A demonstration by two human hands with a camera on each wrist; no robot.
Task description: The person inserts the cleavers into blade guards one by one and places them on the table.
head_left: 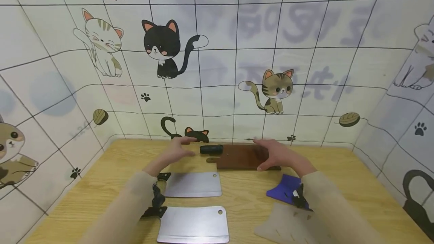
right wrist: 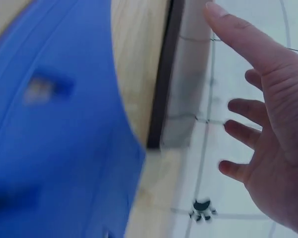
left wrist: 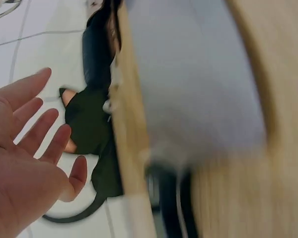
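My left hand, fingers spread and loosely bent, hovers to the left of a black handle at the table's back edge. Beside that handle lies a flat brown panel with a small brown tab at its left end. My right hand overlaps the panel's right end; in the right wrist view its fingers are apart and grip nothing. Two cleavers with broad metal blades, one farther back and one nearer, lie with their black handles to the left, partly hidden by my left sleeve and wrist camera.
A blue notched piece lies under my right wrist. Nearer me is a beige sheet with small slits, partly covered by the right sleeve. A cat-printed tile-pattern wall covering stands behind the wooden table. A black curved object shows at far right.
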